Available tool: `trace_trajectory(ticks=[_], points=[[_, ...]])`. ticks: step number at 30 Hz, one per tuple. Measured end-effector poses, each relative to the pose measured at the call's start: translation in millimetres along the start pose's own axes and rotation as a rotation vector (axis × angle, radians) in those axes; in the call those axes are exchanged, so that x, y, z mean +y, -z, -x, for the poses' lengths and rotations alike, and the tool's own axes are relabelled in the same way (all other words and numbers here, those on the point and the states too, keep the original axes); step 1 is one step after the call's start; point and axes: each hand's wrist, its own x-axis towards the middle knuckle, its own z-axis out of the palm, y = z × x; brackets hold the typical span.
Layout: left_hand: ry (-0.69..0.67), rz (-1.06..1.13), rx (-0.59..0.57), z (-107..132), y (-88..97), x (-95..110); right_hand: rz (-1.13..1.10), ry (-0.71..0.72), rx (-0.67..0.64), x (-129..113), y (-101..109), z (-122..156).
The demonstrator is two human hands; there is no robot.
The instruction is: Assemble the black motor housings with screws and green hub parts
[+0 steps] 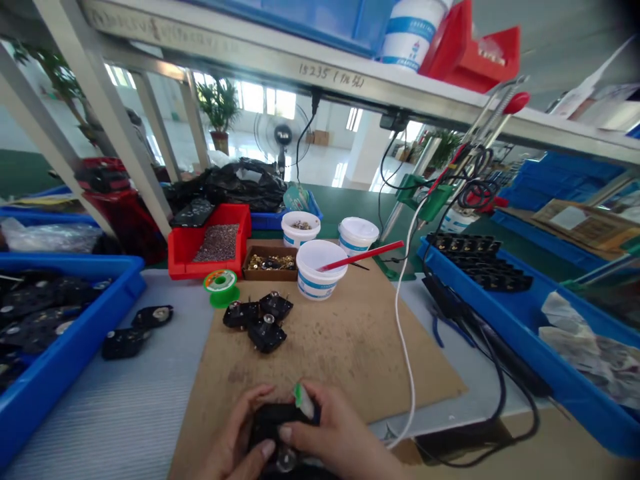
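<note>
At the bottom centre, both my hands close around a black plastic part [273,417] with a round metal piece [286,460] on its near side. My left hand [243,433] grips its left side, thumb near the metal piece. From the right, my right hand [335,430] holds it with the thumb laid across the top. A whitish piece with a green edge [303,400] shows at the right index finger; I cannot tell what it is. Beyond the hands, several similar black parts [267,332] with metal posts lie on the cardboard sheet [340,347].
Blue bins [125,280] [565,373] flank the work place. Behind are a red bin [235,233], a green solder spool [223,293], a brown box [270,270] of brass pieces and white tubs [320,283], one with a red stick [370,255]. A white cable [403,320] crosses the cardboard's right side.
</note>
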Motion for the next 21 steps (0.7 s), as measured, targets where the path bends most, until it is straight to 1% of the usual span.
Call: trace_trajectory(ticks=[1, 3, 4, 5, 7, 9, 12, 14, 17, 18, 19, 21], points=[[-0.023, -0.106, 0.018, -8.3, 5.5, 5.5, -0.017, 0.011, 0.057, 3.1, 6.9, -3.9], [-0.094, -0.441, 0.050, -27.2, 17.2, 21.2, -0.008, 0.037, 0.215, 11.2, 25.4, -14.4], [-0.133, -0.619, 0.045, -36.8, 21.7, 29.8, 0.004, 0.046, 0.296, 16.0, 36.1, -20.9], [-0.158, -0.752, 0.027, -45.7, 24.1, 37.5, 0.016, 0.051, 0.370, 21.0, 46.8, -27.8], [-0.176, -0.863, -0.005, -60.0, 22.6, 47.8, 0.049, 0.061, 0.497, 30.9, 66.0, -40.8], [-0.175, -0.863, 0.010, -68.9, 15.2, 50.7, 0.094, 0.076, 0.584, 39.4, 79.5, -50.2], [-0.186, -0.826, 0.060, -74.6, 6.0, 46.6, 0.167, 0.109, 0.671, 46.1, 88.2, -53.5], [-0.203, -0.774, 0.088, -75.4, 7.5, 41.9, 0.217, 0.132, 0.739, 44.4, 88.1, -48.3], [-0.229, -0.679, 0.129, -71.3, 20.4, 33.5, 0.281, 0.170, 0.805, 31.8, 79.1, -31.0], [-0.236, -0.642, 0.138, -67.7, 25.7, 30.4, 0.299, 0.187, 0.796, 26.0, 73.4, -23.4], [-0.242, -0.601, 0.146, -62.6, 30.5, 27.6, 0.323, 0.213, 0.760, 20.1, 66.3, -15.4], [-0.243, -0.526, 0.159, -47.9, 36.4, 23.6, 0.395, 0.298, 0.627, 10.4, 49.2, 0.6]])
